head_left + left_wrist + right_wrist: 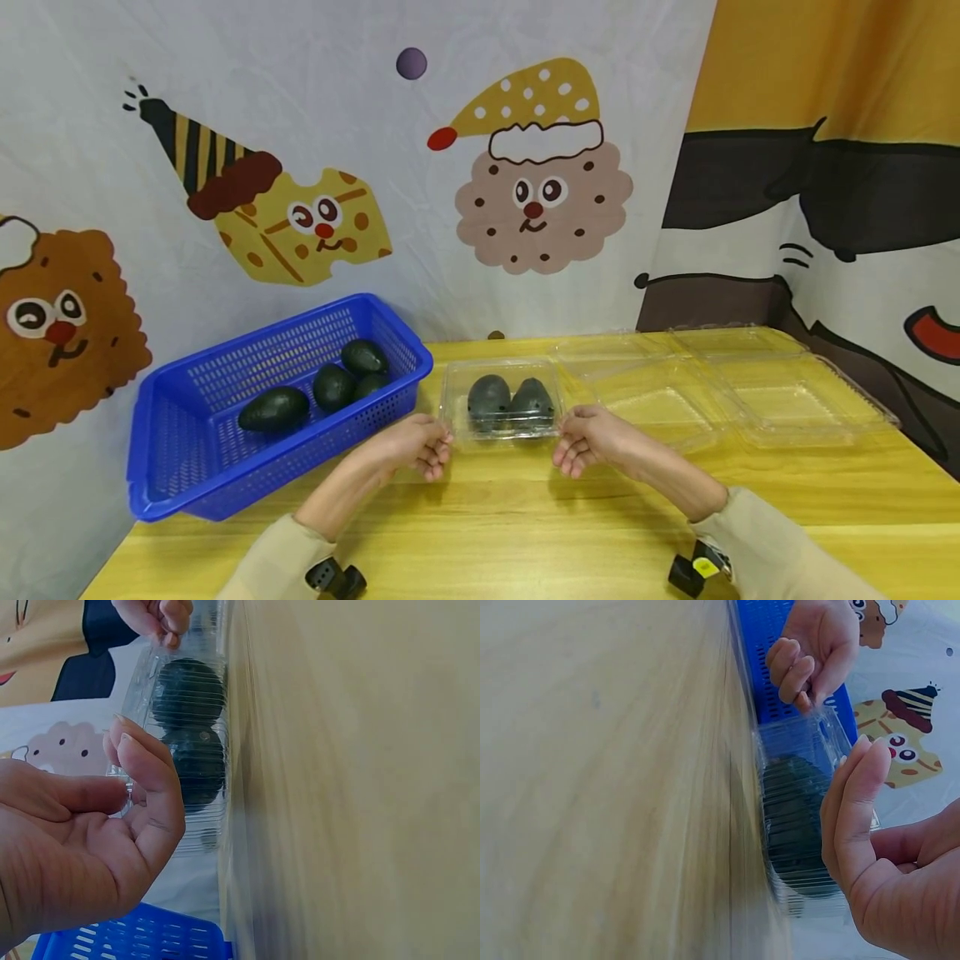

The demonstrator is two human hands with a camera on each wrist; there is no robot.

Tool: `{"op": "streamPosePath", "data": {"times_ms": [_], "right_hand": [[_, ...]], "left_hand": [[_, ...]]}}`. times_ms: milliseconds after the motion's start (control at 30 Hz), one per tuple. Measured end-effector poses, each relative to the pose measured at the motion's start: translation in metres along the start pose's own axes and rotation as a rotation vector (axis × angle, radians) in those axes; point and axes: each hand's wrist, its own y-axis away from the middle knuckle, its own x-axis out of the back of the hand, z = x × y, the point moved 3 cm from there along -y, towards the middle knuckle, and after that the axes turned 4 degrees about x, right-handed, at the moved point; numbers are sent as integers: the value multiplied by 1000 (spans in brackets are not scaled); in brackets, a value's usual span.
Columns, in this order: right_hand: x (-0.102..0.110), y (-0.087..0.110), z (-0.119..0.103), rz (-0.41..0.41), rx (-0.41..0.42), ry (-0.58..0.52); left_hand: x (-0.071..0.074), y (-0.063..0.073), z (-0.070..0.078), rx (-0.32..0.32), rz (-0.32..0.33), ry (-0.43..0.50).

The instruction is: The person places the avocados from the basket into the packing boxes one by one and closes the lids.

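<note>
A clear plastic clamshell box stands on the table with its lid down over two dark green avocados. At its front left corner my left hand pinches the rim between thumb and curled fingers. My right hand does likewise at the front right corner. From the left wrist, the thumb tip meets the fingers at the lid's edge. In the right wrist view the ribbed side wall shows the avocado behind it, and the right hand's fingers overlap the box's rim.
A blue perforated basket with several avocados sits to the left. Open clear plastic boxes lie on the right side of the yellow wooden table. Behind hangs a cloth printed with cartoon figures.
</note>
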Motion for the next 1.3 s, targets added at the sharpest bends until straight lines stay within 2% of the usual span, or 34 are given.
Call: {"op": "streamPosePath", "data": {"times_ms": [267, 500, 733, 1100, 1300], "right_hand": [[-1, -6, 1, 28, -8, -4], [2, -16, 3, 53, -10, -32], [2, -27, 4, 96, -17, -63], [0, -47, 4, 150, -11, -118], [1, -56, 5, 175, -17, -106]], "left_hand": [[0, -3, 0, 9, 41, -11], [0, -12, 1, 24, 100, -9], [2, -22, 2, 44, 171, 49], [12, -35, 7, 71, 220, 74], [11, -40, 7, 67, 238, 111]]}}
